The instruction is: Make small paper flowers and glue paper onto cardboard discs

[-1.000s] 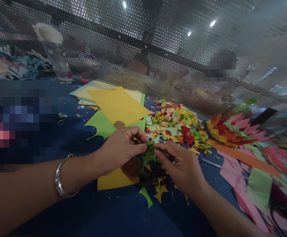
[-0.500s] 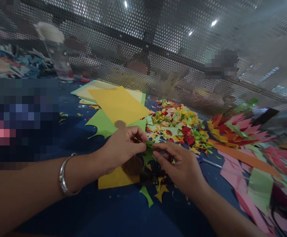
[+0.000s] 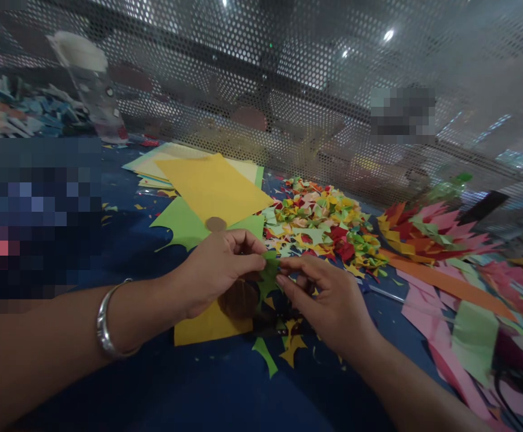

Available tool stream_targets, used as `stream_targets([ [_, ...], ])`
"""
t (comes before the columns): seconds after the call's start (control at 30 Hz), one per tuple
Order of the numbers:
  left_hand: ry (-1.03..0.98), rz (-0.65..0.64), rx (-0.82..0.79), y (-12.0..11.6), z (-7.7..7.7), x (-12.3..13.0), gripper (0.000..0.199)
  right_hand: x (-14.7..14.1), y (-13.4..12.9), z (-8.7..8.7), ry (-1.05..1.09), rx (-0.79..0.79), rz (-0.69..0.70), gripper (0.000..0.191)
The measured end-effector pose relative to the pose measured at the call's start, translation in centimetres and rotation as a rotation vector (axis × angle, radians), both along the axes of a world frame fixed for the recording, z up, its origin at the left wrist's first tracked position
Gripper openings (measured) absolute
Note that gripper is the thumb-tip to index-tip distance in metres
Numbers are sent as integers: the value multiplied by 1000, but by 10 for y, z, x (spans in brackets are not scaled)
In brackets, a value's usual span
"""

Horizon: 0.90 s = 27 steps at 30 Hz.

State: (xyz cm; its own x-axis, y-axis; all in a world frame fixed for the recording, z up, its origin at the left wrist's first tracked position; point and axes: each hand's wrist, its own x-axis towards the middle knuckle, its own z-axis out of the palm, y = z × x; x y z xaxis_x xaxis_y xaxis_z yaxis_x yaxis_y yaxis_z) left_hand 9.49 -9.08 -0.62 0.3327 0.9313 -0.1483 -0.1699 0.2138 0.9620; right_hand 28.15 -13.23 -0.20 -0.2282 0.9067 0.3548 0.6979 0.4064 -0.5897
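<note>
My left hand (image 3: 223,267) pinches a small green paper piece (image 3: 270,273) between thumb and forefinger. At the paper's right edge, my right hand (image 3: 326,294) has its thumb and forefinger close together on it; the exact contact is partly hidden. Below my left hand lie a yellow paper sheet (image 3: 198,329) and a dark brown round object (image 3: 239,298), half covered. A small brown disc (image 3: 216,224) rests on a larger yellow sheet (image 3: 218,186), over green paper (image 3: 180,223) with scalloped cut edges. Green and yellow scraps (image 3: 266,355) lie under my hands.
A heap of colored paper cuttings (image 3: 319,216) lies beyond my right hand. Pointed paper petals (image 3: 432,234), pink strips (image 3: 441,354) and an orange strip (image 3: 450,285) spread rightward. A clear cup (image 3: 94,90) stands back left, before a perforated metal screen (image 3: 189,78).
The green paper piece now shows more of its face between my fingers, having been turned or unfolded slightly. My hands stay nearly in place; the view has shifted a little.
</note>
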Motion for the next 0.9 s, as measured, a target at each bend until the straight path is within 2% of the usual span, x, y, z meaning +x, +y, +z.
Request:
stream_targets([
  [0.33, 26, 7, 69, 2, -3, 0, 17, 0, -3, 2, 63, -16, 1, 20],
  [0.63, 70, -2, 145, 0, -1, -2, 37, 1, -3, 3, 64, -42, -5, 19],
  [0.9, 112, -35, 191, -1, 0, -3, 41, 2, -5, 5, 105, -105, -14, 17],
])
